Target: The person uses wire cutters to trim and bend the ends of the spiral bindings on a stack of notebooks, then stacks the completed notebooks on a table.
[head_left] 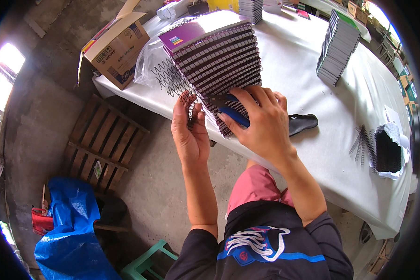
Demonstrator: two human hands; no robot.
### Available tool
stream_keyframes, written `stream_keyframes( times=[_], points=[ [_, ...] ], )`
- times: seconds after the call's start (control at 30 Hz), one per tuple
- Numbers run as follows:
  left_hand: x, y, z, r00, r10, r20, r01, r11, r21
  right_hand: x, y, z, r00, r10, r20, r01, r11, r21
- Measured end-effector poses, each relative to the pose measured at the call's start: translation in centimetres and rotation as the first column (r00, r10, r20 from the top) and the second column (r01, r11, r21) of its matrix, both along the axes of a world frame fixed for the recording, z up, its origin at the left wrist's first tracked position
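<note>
Take the middle of your view as the centre of the dial. The leaning stack of purple-covered notebooks with dark wire spirals lies toward 12 o'clock, on the table draped in shiny white cloth. Long black wire tails stick out from its left side, toward 11 o'clock.

Your left hand, just off centre toward 10, is loosely cupped, thumb and fingers partly apart with dark coil between them; you cannot tell from here how firmly they pinch it. Your right hand, toward 2, curls around the blue-handled metal pliers. The handles stand spread, and the tips point at the stack's near left edge; whether they bite on wire is too small to tell.

To work the wire ends well, steady one tail at a time and bring the tips in close to the cover's edge, square to the wire. Hold your left fingertips back from the tips, since they sit very near. Squeeze evenly rather than twisting, which could bend the spiral, and rest your right palm lightly, as the leaning stack could slide.
</note>
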State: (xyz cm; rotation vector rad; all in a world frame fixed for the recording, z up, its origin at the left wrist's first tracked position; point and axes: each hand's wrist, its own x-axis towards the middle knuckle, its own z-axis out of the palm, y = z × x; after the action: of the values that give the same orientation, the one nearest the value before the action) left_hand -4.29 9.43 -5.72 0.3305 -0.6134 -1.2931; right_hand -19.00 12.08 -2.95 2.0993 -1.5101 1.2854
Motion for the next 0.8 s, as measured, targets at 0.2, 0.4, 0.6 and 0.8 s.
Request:
stream_keyframes(
  times=[0.2,0.4,0.6,0.8],
  points=[
    [0.1,-0.6,-0.7,0.969,0.128,0.210,-0.095,0.983,-0.160,0.9,0.2,0.3,1.000,-0.004,-0.029,0.006,0.998,0.063],
    [-0.1,-0.6,-0.5,0.938,0.217,0.270,-0.164,0.965,-0.205,0.0,-0.5,-0.1,0.999,0.050,0.007,-0.051,0.990,0.132],
    [0.2,0.1,0.1,0.836,0.329,0.439,-0.256,0.941,-0.220,-0.5,0.5,1.3,0.999,0.016,0.034,-0.020,0.991,0.133],
    [0.4,0.1,0.1,0.838,0.313,0.448,-0.227,0.945,-0.235,0.2,0.2,1.4,1.000,-0.008,-0.020,0.009,1.000,0.007]
  ],
)
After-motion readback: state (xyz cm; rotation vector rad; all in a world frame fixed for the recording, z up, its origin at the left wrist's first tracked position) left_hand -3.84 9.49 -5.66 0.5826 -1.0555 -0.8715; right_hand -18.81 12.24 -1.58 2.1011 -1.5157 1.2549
